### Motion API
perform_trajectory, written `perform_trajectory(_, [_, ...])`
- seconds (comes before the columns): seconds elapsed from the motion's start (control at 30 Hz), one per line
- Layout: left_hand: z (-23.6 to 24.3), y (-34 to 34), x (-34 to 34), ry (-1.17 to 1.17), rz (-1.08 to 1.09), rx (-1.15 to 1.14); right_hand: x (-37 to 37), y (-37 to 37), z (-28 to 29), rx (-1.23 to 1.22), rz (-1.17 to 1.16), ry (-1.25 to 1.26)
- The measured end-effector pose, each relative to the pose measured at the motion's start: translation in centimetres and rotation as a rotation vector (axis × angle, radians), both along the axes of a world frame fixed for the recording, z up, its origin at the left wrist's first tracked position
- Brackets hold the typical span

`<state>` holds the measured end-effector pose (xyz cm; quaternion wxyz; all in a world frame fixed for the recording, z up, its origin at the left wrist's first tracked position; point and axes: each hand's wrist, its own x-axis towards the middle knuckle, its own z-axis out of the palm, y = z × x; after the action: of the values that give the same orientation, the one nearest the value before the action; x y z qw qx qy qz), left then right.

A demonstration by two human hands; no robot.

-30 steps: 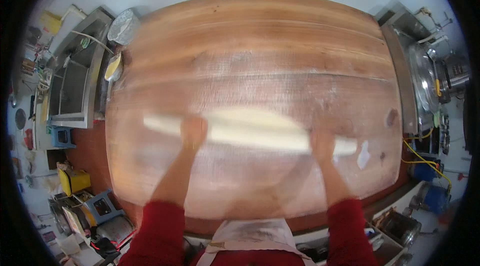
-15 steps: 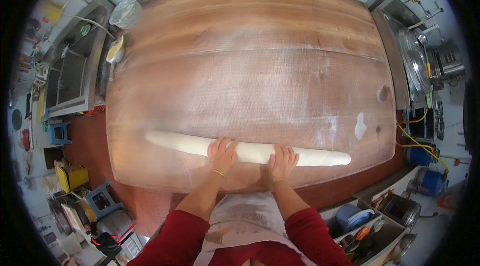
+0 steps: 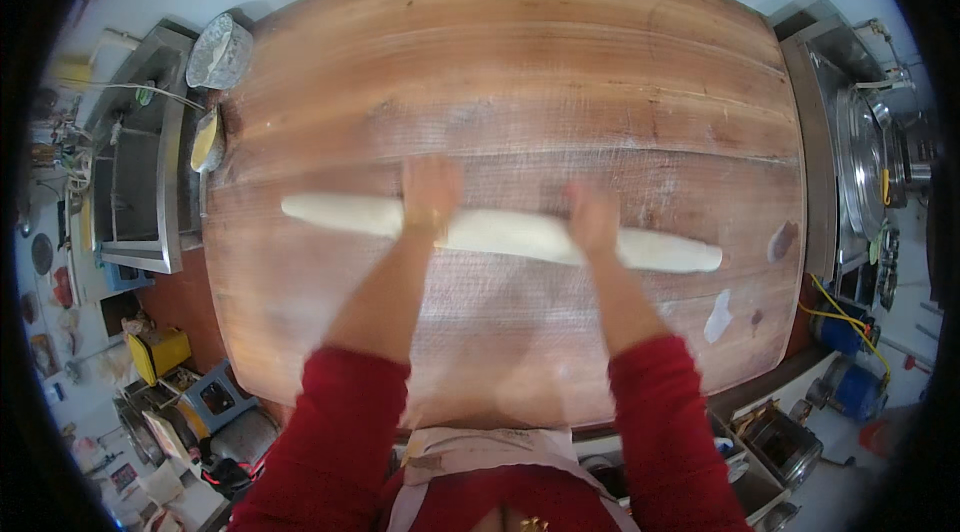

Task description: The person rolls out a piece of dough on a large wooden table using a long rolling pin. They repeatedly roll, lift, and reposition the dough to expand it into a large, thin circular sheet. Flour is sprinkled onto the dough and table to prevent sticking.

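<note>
A long pale roll of dough (image 3: 515,234) lies crosswise on the floury wooden board (image 3: 520,112), its left end slightly farther off than its right. Over its left part lies my left hand (image 3: 432,194), palm down, fingers reaching past the far side. My right hand (image 3: 594,217) rests on the roll right of the middle, its thumb apart from the blurred fingers. Neither hand wraps round the dough. Both are smeared by motion, and the palms hide short stretches of the roll.
A flour-dusted bowl (image 3: 220,52) and a scoop with yellowish contents (image 3: 207,142) sit at the board's left edge, beside a metal sink (image 3: 140,172). Metal pans (image 3: 860,162) stand on the right. A yellow box (image 3: 158,354) is low at the left.
Both hands and the dough roll have moved away from me across the board, and my arms are stretched farther out. The view has shifted, too.
</note>
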<state>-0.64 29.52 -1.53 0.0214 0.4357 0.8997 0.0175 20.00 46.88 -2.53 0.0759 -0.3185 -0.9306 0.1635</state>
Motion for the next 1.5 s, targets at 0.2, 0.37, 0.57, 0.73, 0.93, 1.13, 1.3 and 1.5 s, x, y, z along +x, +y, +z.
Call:
perform_trajectory(0.2, [-2.0,-3.0,-9.3,0.219,-0.117,0.296,4.4,10.1,0.9,0.303,-0.075,-0.308])
perform_trajectory(0.37, [-1.0,-4.9,-8.6,0.075,0.081,-0.013,6.0,6.5,2.7,0.116,-0.244,-0.33])
perform_trajectory(0.57, [-1.0,-31.9,16.9,-0.202,0.019,0.112,31.1,-21.4,1.9,0.05,-0.249,-0.138])
perform_trajectory(0.73, [-2.7,-29.6,13.1,-0.046,0.038,-0.205,28.5,-18.7,0.1,0.102,-0.263,-0.344])
perform_trajectory(0.93, [0.7,-25.5,19.7,0.007,-0.149,0.365,20.7,-26.8,1.1,0.264,-0.276,0.077])
perform_trajectory(1.13, [2.4,-13.9,10.2,-0.054,-0.042,-0.18,12.0,-12.8,3.9,-0.142,-0.141,-0.427])
perform_trajectory(1.3, [0.5,-13.9,9.7,0.05,-0.071,0.334,13.3,-13.7,1.8,0.245,-0.184,0.092])
perform_trajectory(1.5, [-2.4,-1.5,-6.0,-0.066,0.11,0.153,1.5,4.8,1.9,-0.091,-0.24,0.109])
